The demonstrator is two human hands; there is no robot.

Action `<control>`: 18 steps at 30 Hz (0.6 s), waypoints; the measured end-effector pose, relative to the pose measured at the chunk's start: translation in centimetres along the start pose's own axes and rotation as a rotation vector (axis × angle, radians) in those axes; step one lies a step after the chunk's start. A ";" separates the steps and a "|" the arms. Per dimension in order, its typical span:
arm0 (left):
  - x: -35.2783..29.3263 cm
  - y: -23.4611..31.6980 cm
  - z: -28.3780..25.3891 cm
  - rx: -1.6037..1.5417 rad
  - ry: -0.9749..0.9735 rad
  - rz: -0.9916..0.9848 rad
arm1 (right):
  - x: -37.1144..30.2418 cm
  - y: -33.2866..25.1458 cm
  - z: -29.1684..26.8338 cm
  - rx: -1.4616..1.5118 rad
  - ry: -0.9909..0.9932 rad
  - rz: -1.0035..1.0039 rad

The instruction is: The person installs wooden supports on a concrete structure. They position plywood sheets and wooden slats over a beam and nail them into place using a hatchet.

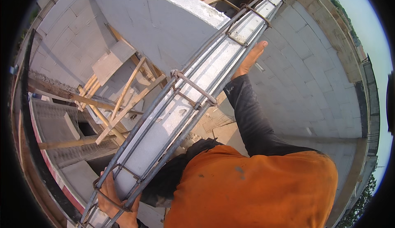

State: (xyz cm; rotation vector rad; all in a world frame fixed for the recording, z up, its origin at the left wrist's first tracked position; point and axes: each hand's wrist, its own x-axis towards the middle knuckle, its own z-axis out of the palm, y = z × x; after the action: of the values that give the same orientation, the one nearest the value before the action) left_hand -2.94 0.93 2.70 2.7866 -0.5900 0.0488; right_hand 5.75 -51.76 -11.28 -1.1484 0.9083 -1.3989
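Observation:
A long rebar cage [193, 89] of straight bars and bent stirrups lies along the top of a narrow white block wall [142, 164], running from lower left to upper right. My left hand [113, 201] is at the cage's near end, its fingers and thumb among the bars beside a stirrup; the bars partly cover it, and it appears to grip the cage. Farther up, my right hand [251, 59] reaches along the right side of the cage with fingers stretched out. Nothing shows in it, and the bars hide its inner side.
Left of the wall, wooden planks and poles [131, 104] form scaffolding with a board [113, 61] on it. A grey block wall [164, 22] joins from the upper left. Another block wall [304, 71] stands at right. Below, a lower level [220, 121] shows light-brown sheets.

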 end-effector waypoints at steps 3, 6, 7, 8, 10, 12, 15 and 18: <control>-0.8 -0.2 -0.2 0.025 0.043 -0.004 | -0.7 -0.9 -0.9 -0.067 -0.013 -0.017; -0.8 0.7 -0.3 0.042 0.024 0.004 | -0.9 -3.9 -1.8 0.091 0.072 -0.005; -0.5 1.1 0.1 0.030 0.027 0.017 | -0.5 -3.4 -1.1 0.060 0.079 -0.037; -0.5 1.1 0.2 0.023 0.029 0.025 | 0.2 -2.0 0.0 0.003 -0.022 -0.070; -0.3 0.7 0.3 0.050 0.055 0.051 | 0.1 -0.2 0.1 -0.016 0.001 -0.070; -0.9 -0.5 0.0 0.099 0.061 0.068 | -0.4 -2.4 0.7 -0.074 0.008 -0.132; -0.3 1.1 -0.1 0.148 0.096 0.035 | 1.7 -12.4 -1.4 0.066 -0.008 -0.483; 0.7 0.2 0.8 0.134 0.121 0.093 | -1.2 -22.5 0.9 0.117 -0.296 -0.928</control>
State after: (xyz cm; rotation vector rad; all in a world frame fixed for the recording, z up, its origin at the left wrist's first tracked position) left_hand -2.40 0.20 2.06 2.8570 -0.7093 0.2852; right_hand 0.84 -47.11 10.27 -1.7295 0.0346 -1.8863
